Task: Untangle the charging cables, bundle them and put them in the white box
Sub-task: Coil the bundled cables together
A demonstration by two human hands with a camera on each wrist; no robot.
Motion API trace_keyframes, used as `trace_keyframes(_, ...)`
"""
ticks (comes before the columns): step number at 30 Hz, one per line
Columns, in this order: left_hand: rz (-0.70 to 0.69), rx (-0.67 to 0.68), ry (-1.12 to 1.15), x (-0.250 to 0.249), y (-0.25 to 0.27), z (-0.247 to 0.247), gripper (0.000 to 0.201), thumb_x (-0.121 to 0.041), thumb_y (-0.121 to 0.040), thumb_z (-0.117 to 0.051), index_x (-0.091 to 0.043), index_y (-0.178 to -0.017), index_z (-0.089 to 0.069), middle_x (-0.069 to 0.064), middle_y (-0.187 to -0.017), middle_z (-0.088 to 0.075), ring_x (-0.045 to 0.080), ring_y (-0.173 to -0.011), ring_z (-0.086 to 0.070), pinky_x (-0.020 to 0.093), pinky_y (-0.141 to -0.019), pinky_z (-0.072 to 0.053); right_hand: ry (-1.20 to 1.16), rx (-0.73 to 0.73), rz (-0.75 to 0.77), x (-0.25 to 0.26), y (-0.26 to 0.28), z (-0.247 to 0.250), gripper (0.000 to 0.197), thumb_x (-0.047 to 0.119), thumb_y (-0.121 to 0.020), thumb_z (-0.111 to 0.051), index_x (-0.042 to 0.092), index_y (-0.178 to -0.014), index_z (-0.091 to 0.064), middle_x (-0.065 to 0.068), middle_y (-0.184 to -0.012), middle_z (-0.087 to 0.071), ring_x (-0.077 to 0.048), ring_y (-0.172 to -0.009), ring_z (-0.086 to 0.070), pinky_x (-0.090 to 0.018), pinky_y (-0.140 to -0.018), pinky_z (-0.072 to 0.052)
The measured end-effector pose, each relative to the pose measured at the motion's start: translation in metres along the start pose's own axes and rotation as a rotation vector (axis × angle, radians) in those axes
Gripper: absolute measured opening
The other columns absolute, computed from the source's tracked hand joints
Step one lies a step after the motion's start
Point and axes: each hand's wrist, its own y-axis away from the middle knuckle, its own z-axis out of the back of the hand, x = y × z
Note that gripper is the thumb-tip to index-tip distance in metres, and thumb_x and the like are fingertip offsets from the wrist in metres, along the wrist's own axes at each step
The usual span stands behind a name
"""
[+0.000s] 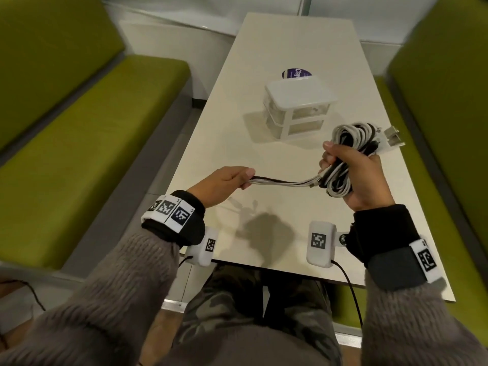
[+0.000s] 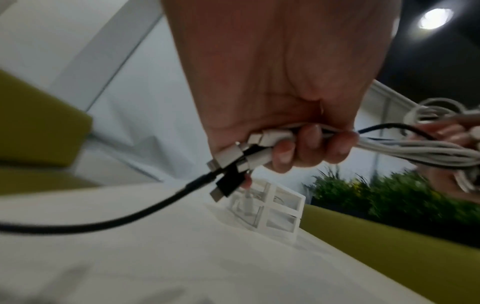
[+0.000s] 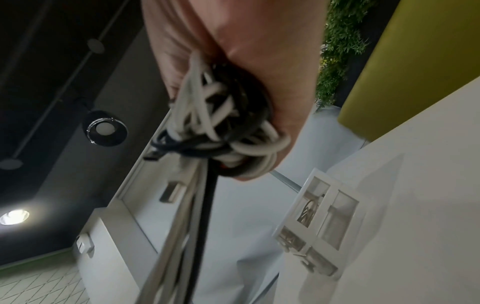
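The right hand (image 1: pixel 361 173) grips the coiled cables (image 1: pixel 351 143), fingers curled round the loops, held above the surface (image 1: pixel 264 159) just in front of the white box (image 1: pixel 298 107). The loose tails run sideways from the coil, away from the box, to the left hand (image 1: pixel 224 183), whose fingers pinch the plug ends (image 2: pixel 249 152). The right hand is nearer the box, which sits beyond both hands with its drawers shut.

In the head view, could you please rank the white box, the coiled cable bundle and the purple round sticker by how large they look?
1. white box
2. coiled cable bundle, nearer the camera, so unsure
3. purple round sticker, partly hidden behind the box
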Motion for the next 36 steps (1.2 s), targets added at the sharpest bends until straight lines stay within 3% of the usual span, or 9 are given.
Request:
trace_keyframes(5, -0.118, 0.072, -0.617, -0.014, -0.013, 0.008, 0.036, -0.039, -0.098, -0.037, -0.026, -0.066, -0.046, -0.010, -0.063, -0.044, 0.009, -0.071, -0.041, 0.032, -0.079, -0.024, 0.081, 0.021, -0.043, -0.003, -0.001, -0.002, 0.019, 0.001, -0.089, -0.058, 0.010, -0.074, -0.050, 0.000, -0.052, -0.046, -0.013, -0.048, -0.046, -0.025, -0.052, -0.045)
trace_keyframes(8, -0.178, 0.112, -0.808, -0.025, -0.020, 0.011, 0.036, -0.045, -0.096, -0.037, -0.024, -0.070, -0.050, -0.011, -0.068, -0.049, 0.010, -0.079, -0.044, 0.032, -0.081, -0.022, 0.238, 0.072, -0.028, -0.010, 0.000, -0.010, 0.021, 0.000, -0.087, -0.061, 0.009, -0.070, -0.052, 0.000, -0.050, -0.049, -0.015, -0.047, -0.049, -0.036, -0.063, -0.056)
trace_keyframes(10, -0.216, 0.083, -0.837, -0.032, -0.024, 0.012, 0.038, -0.046, -0.096, -0.036, -0.021, -0.072, -0.052, -0.010, -0.073, -0.053, 0.012, -0.081, -0.046, 0.031, -0.080, -0.020, 0.347, 0.111, 0.024, -0.015, 0.002, -0.017, 0.020, -0.001, -0.082, -0.067, 0.009, -0.072, -0.053, -0.001, -0.051, -0.051, -0.016, -0.047, -0.050, -0.032, -0.059, -0.052)
trace_keyframes(12, -0.229, 0.022, -0.829, -0.038, -0.028, 0.013, 0.040, -0.045, -0.096, -0.036, -0.018, -0.074, -0.054, -0.007, -0.076, -0.057, 0.015, -0.081, -0.049, 0.033, -0.078, -0.022, 0.435, 0.159, 0.089, -0.020, 0.005, -0.024, 0.022, -0.002, -0.079, -0.070, 0.013, -0.073, -0.055, 0.003, -0.055, -0.055, -0.015, -0.051, -0.052, -0.027, -0.056, -0.047)
trace_keyframes(16, -0.177, -0.052, -0.816, -0.046, -0.032, 0.011, 0.029, -0.031, -0.098, -0.034, -0.017, -0.078, -0.051, -0.002, -0.080, -0.055, 0.019, -0.080, -0.049, 0.035, -0.077, -0.023, 0.501, 0.211, 0.122, -0.032, 0.012, -0.037, 0.024, 0.001, -0.080, -0.073, 0.022, -0.077, -0.063, 0.014, -0.067, -0.066, -0.003, -0.069, -0.062, -0.021, -0.069, -0.048)
trace_keyframes(21, -0.027, -0.028, -0.556, -0.046, -0.030, 0.009, 0.036, -0.027, -0.099, -0.031, -0.021, -0.065, -0.039, -0.005, -0.068, -0.046, 0.022, -0.075, -0.045, 0.033, -0.073, -0.026, 0.462, 0.264, 0.091, -0.038, 0.014, -0.040, 0.019, 0.000, -0.077, -0.076, 0.012, -0.087, -0.066, -0.002, -0.086, -0.070, -0.013, -0.086, -0.066, -0.025, -0.078, -0.051)
trace_keyframes(29, 0.059, 0.068, -0.121, -0.044, -0.029, 0.007, 0.030, -0.018, -0.098, -0.034, 0.003, -0.090, -0.053, 0.011, -0.088, -0.058, 0.027, -0.084, -0.050, 0.032, -0.080, -0.042, 0.573, 0.286, 0.062, -0.042, 0.011, -0.044, 0.028, -0.010, -0.073, -0.071, 0.017, -0.076, -0.066, 0.005, -0.074, -0.067, -0.007, -0.075, -0.063, -0.024, -0.074, -0.051)
trace_keyframes(33, 0.058, 0.196, -0.135, -0.046, -0.027, 0.012, 0.029, -0.021, -0.095, -0.037, 0.003, -0.098, -0.054, 0.007, -0.089, -0.053, 0.017, -0.083, -0.045, 0.026, -0.078, -0.038, 0.610, 0.368, -0.017, -0.032, 0.009, -0.039, 0.022, -0.015, -0.071, -0.069, -0.014, -0.090, -0.059, -0.022, -0.083, -0.063, -0.021, -0.079, -0.064, -0.036, -0.078, -0.055)
trace_keyframes(36, 0.010, 0.241, -0.222, -0.048, -0.026, 0.016, 0.023, -0.018, -0.099, -0.037, -0.004, -0.095, -0.055, 0.004, -0.086, -0.052, 0.016, -0.080, -0.045, 0.025, -0.078, -0.040, 0.591, 0.375, -0.056, -0.029, 0.011, -0.037, 0.012, -0.018, -0.075, -0.062, -0.010, -0.084, -0.061, -0.015, -0.072, -0.065, -0.022, -0.067, -0.067, -0.029, -0.067, -0.055)
